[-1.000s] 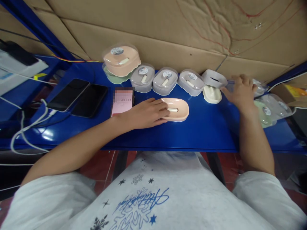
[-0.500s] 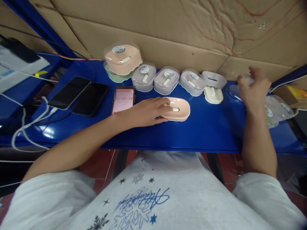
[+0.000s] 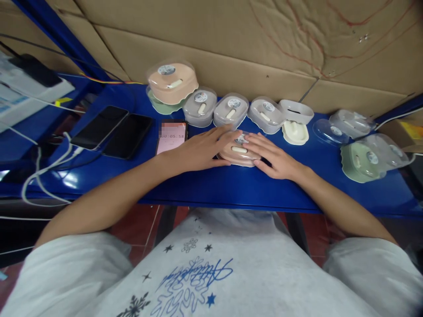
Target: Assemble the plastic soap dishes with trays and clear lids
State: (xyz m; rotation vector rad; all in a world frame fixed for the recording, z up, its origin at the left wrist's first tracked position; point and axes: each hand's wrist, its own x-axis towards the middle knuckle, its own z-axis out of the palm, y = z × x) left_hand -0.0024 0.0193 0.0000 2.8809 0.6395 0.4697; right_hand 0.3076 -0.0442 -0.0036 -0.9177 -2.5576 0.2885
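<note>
A pink soap box (image 3: 238, 152) with a white bar inside lies in the middle of the blue table (image 3: 297, 185), and a clear lid with a round sticker now sits on it. My left hand (image 3: 201, 152) cups its left end, fingers along the far side and thumb at the near edge. My right hand (image 3: 274, 156) lies flat on the lid's right side with fingers spread. Behind them stands a row of three lidded grey boxes (image 3: 230, 110).
A pink box stacked on a green one (image 3: 172, 81) stands at the back left. An open white box (image 3: 295, 112), loose clear lids (image 3: 330, 131) and a green box (image 3: 358, 160) lie to the right. Left are a lit phone (image 3: 172, 136), two dark phones (image 3: 114, 131) and white cables (image 3: 42, 171). Cardboard lines the back.
My right hand came back from the clear lids at the far right to the pink box, which now has a clear lid on it. My left hand has stayed on the box.
</note>
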